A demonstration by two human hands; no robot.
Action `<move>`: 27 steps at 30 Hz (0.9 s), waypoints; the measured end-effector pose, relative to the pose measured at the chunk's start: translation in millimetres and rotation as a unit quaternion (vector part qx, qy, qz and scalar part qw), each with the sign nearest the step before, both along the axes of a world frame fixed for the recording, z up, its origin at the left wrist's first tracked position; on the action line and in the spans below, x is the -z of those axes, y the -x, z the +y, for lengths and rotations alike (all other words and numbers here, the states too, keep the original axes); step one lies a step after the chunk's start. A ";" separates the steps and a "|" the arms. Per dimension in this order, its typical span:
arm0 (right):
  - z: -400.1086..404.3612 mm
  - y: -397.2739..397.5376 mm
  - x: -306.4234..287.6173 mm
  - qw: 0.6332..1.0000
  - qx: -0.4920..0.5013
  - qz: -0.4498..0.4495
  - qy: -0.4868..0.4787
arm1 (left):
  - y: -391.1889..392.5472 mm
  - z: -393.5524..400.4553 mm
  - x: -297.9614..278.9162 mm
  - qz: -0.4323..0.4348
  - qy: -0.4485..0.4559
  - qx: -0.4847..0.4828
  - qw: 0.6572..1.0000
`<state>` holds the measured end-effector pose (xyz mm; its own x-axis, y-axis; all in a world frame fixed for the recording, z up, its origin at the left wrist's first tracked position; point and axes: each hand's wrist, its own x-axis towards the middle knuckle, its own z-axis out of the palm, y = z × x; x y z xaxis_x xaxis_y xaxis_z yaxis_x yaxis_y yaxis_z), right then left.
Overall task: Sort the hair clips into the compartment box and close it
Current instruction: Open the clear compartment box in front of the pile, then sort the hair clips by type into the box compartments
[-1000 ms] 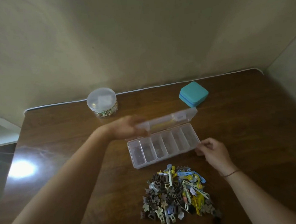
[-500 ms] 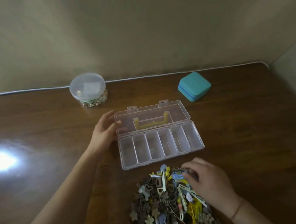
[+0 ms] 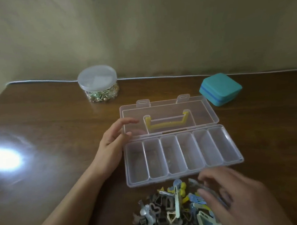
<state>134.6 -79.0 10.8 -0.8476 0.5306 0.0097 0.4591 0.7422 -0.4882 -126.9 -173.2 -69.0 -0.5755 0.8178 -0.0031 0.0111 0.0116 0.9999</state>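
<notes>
A clear plastic compartment box point(image 3: 223, 162) lies open in the middle of the brown table, its several compartments bare. Its lid point(image 3: 207, 111), with a yellow handle, lies flat behind it. A heap of hair clips point(image 3: 168, 209) in brown, grey, yellow and blue sits just in front of the box. My left hand point(image 3: 111, 144) rests beside the box's left end, fingers apart, fingertips at the lid's left edge. My right hand point(image 3: 234, 196) hovers over the right side of the heap, blurred, fingers spread; nothing is visibly held.
A round clear tub point(image 3: 98, 83) of small gold and green items stands at the back left. A teal square case point(image 3: 220, 88) sits at the back right. A white cable runs along the wall. A bright glare patch lies on the table's left.
The lid went from half-raised to lying flat behind the box. My right hand left the box's right end and came down over the clip heap. My left hand let go of the lid.
</notes>
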 end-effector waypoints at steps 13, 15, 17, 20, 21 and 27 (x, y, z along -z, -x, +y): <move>-21.0 104.7 7.1 0.985 -0.085 0.087 -0.126 | -29.9 -24.6 -10.8 0.161 0.074 -0.161 0.971; -20.6 94.2 1.9 0.985 -0.093 0.114 -0.091 | -31.2 -35.4 -10.4 0.178 0.086 -0.145 0.969; -15.5 77.0 -6.3 0.975 -0.084 0.192 -0.075 | -36.2 -47.0 -7.8 0.248 0.107 -0.143 0.952; -6.0 35.9 -16.6 0.961 -0.103 0.257 0.009 | -43.8 -64.3 -5.3 0.329 0.085 -0.100 0.935; -3.5 22.7 -16.7 0.966 -0.123 0.223 0.040 | -45.7 -68.0 -5.9 0.346 0.085 -0.059 0.933; 1.8 2.4 9.5 0.975 -0.172 -0.088 -0.108 | -48.1 -66.2 -5.2 0.409 0.079 -0.005 0.909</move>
<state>132.2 -77.2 1.3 -0.9738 0.2159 -0.0710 0.2267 0.9441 -0.2392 -78.8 -239.4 -63.8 -0.4445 0.8394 0.3128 0.7500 0.1579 0.6423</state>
